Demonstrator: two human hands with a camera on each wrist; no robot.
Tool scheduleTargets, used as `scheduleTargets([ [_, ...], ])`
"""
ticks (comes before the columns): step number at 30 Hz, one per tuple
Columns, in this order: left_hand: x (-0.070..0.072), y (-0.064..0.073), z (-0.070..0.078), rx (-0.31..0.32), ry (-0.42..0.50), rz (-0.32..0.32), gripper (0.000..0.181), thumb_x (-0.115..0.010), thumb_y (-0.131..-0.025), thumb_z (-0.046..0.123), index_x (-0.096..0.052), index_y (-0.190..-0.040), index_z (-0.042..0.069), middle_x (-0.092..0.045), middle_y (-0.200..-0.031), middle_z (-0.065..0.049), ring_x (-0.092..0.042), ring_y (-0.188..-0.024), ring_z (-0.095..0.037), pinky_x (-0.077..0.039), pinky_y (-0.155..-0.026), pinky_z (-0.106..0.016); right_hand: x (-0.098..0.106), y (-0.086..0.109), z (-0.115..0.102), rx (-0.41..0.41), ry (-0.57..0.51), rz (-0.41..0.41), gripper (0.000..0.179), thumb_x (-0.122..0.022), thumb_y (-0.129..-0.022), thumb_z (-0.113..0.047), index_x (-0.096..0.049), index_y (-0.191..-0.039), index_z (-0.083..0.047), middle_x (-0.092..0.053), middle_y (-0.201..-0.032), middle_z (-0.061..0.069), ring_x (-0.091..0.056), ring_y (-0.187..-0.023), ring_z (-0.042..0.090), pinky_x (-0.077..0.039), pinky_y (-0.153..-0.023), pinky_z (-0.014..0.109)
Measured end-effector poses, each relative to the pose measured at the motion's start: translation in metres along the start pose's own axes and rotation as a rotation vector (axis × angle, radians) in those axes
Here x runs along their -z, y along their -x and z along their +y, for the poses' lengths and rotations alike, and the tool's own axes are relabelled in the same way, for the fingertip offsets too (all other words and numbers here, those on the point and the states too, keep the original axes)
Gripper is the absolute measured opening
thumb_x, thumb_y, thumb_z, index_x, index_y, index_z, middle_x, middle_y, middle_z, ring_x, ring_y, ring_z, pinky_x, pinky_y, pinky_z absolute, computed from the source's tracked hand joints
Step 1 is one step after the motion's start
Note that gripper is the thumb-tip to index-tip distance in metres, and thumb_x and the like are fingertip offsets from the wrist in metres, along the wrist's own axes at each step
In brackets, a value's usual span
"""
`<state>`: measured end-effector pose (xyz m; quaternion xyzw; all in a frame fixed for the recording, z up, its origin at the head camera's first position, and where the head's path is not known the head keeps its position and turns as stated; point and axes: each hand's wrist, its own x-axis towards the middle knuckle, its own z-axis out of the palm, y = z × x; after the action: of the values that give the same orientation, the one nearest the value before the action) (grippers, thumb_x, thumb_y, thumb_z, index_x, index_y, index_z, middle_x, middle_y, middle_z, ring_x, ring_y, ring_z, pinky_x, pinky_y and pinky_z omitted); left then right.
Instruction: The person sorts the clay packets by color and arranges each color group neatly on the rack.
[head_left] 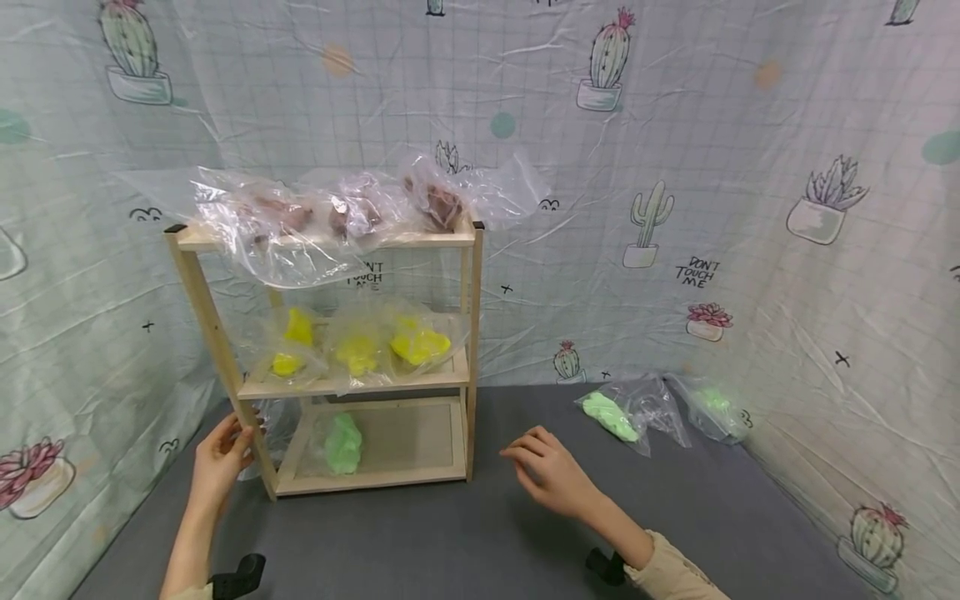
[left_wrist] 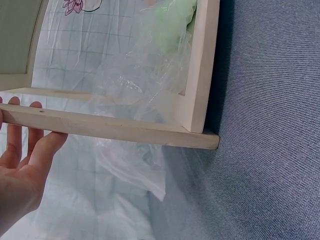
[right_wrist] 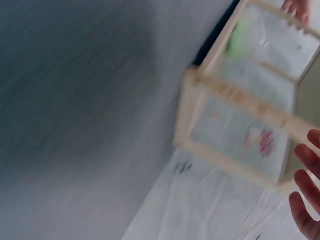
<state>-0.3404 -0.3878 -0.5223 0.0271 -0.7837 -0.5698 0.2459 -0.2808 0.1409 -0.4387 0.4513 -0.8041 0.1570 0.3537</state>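
A three-tier wooden shelf (head_left: 474,308) stands on the dark table. My left hand (head_left: 217,458) grips its left front post (head_left: 213,333) low down; in the left wrist view the fingertips rest against this post (left_wrist: 115,129). To the right of the shelf hovers my right hand (head_left: 551,475), fingers loosely bent and holding nothing. The right wrist view shows its fingers (right_wrist: 311,189) at the right edge, overlapping the blurred frame. A clear bag with a light green lump (head_left: 343,443) sits on the bottom tier, toward the left.
Bagged brown lumps (head_left: 442,207) lie on the top tier, their plastic hanging over its edges. Bagged yellow pieces (head_left: 420,343) fill the middle tier. Two bags with green lumps, one nearer (head_left: 611,417) and one farther right (head_left: 716,404), lie by the cactus-print curtain (head_left: 525,275).
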Motion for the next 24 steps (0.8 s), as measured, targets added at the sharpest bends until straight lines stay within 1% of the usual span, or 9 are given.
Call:
scheduleTargets([
  [3,0.0,-0.001,-0.001,0.004,0.011,-0.002,0.043,-0.047,-0.091,0.034,-0.043,-0.132,0.024,-0.053,-0.108,0.012,-0.053,-0.09,0.009,-0.05,-0.065,-0.02,0.007,0.015,0.017,-0.013,0.066,0.026,0.035,-0.033,-0.095,-0.029,-0.065,-0.098,-0.015,-0.06,-0.091,-0.003,-0.048,-0.083,0.01,-0.041,-0.071,0.026],
  [6,-0.001,-0.002,-0.003,-0.011,0.009,0.013,0.043,-0.047,-0.091,0.035,-0.043,-0.132,0.024,-0.054,-0.108,0.011,-0.053,-0.09,0.009,-0.05,-0.064,-0.018,0.013,0.03,0.034,-0.029,0.115,0.052,0.041,-0.029,-0.095,-0.031,-0.065,-0.098,-0.013,-0.061,-0.09,-0.002,-0.049,-0.082,0.012,-0.042,-0.07,0.028],
  [7,-0.002,-0.002,-0.004,-0.014,-0.003,0.029,0.043,-0.047,-0.09,0.035,-0.043,-0.132,0.025,-0.054,-0.107,0.012,-0.053,-0.089,0.011,-0.046,-0.061,-0.012,0.016,0.034,0.039,-0.035,0.129,0.052,0.041,-0.029,-0.095,-0.031,-0.065,-0.098,-0.013,-0.061,-0.09,-0.001,-0.049,-0.082,0.012,-0.042,-0.07,0.028],
  [8,-0.002,-0.002,-0.004,-0.024,-0.008,0.031,0.043,-0.047,-0.091,0.036,-0.043,-0.132,0.025,-0.054,-0.107,0.012,-0.053,-0.089,0.011,-0.046,-0.061,-0.011,0.017,0.038,0.044,-0.037,0.143,0.059,0.041,-0.029,-0.096,-0.031,-0.065,-0.098,-0.012,-0.061,-0.09,-0.001,-0.049,-0.082,0.013,-0.042,-0.069,0.029],
  [12,-0.003,0.001,-0.003,-0.037,-0.015,0.039,0.043,-0.046,-0.091,0.036,-0.042,-0.132,0.025,-0.054,-0.108,0.013,-0.053,-0.089,0.012,-0.045,-0.062,-0.011,0.025,0.053,0.064,-0.043,0.194,0.08,0.043,-0.028,-0.096,-0.031,-0.065,-0.098,-0.009,-0.061,-0.091,0.002,-0.05,-0.082,0.016,-0.04,-0.068,0.032],
  [17,-0.003,0.002,-0.001,-0.035,-0.03,0.038,0.044,-0.045,-0.091,0.037,-0.041,-0.133,0.026,-0.053,-0.109,0.013,-0.052,-0.09,0.013,-0.045,-0.063,-0.012,0.033,0.07,0.085,-0.104,0.251,0.086,0.049,-0.024,-0.096,-0.035,-0.064,-0.099,-0.007,-0.06,-0.093,0.005,-0.049,-0.082,0.02,-0.039,-0.064,0.037],
  [21,-0.003,0.002,-0.001,-0.034,-0.036,0.036,0.044,-0.045,-0.091,0.038,-0.04,-0.133,0.028,-0.053,-0.111,0.01,-0.052,-0.09,0.013,-0.046,-0.064,-0.012,0.037,0.083,0.102,-0.143,0.297,0.093,0.053,-0.022,-0.096,-0.038,-0.063,-0.101,-0.005,-0.06,-0.093,0.008,-0.05,-0.082,0.024,-0.039,-0.066,0.041],
  [22,-0.003,0.002,-0.001,-0.03,-0.038,0.037,0.044,-0.045,-0.091,0.038,-0.04,-0.133,0.028,-0.053,-0.112,0.009,-0.052,-0.09,0.013,-0.046,-0.064,-0.012,0.038,0.086,0.106,-0.149,0.305,0.098,0.052,-0.023,-0.096,-0.037,-0.063,-0.101,-0.004,-0.06,-0.093,0.009,-0.05,-0.082,0.025,-0.039,-0.066,0.042],
  [24,-0.004,0.002,0.0,-0.024,-0.049,0.042,0.044,-0.044,-0.091,0.039,-0.04,-0.133,0.029,-0.052,-0.113,0.007,-0.051,-0.09,0.013,-0.046,-0.064,-0.014,0.039,0.092,0.116,-0.154,0.314,0.111,0.043,-0.033,-0.096,-0.033,-0.063,-0.101,-0.003,-0.059,-0.093,0.012,-0.05,-0.082,0.028,-0.039,-0.066,0.044],
])
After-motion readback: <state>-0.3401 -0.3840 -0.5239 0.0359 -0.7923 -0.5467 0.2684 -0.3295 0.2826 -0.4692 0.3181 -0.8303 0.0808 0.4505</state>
